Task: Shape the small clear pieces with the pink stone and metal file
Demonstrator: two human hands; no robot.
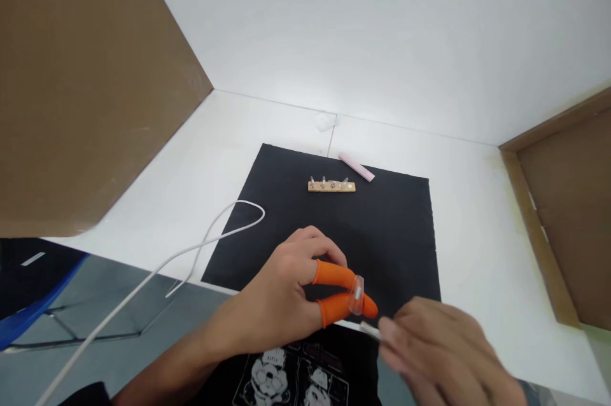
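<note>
My left hand (305,291) has orange rubber finger cots on two fingers. Pinched between them is a clear, curved plastic piece (357,296) resembling a false nail tip. Just to its right, my right hand (434,349) is closed around a thin whitish stick (370,330); its tip sits near the clear piece, with a small gap visible. Motion blurs the right hand, and most of the stick is hidden in its grip. Farther back, a narrow wooden strip (314,188) carries several small clear pieces, some of them upright.
A black mat (286,221) lies on the white table (191,158). At its back edge rests a pink bar (356,166). A crumpled white bit (325,121) is behind it. On the left a white cable (157,271) loops onto the mat. Brown panels (95,88) flank the table.
</note>
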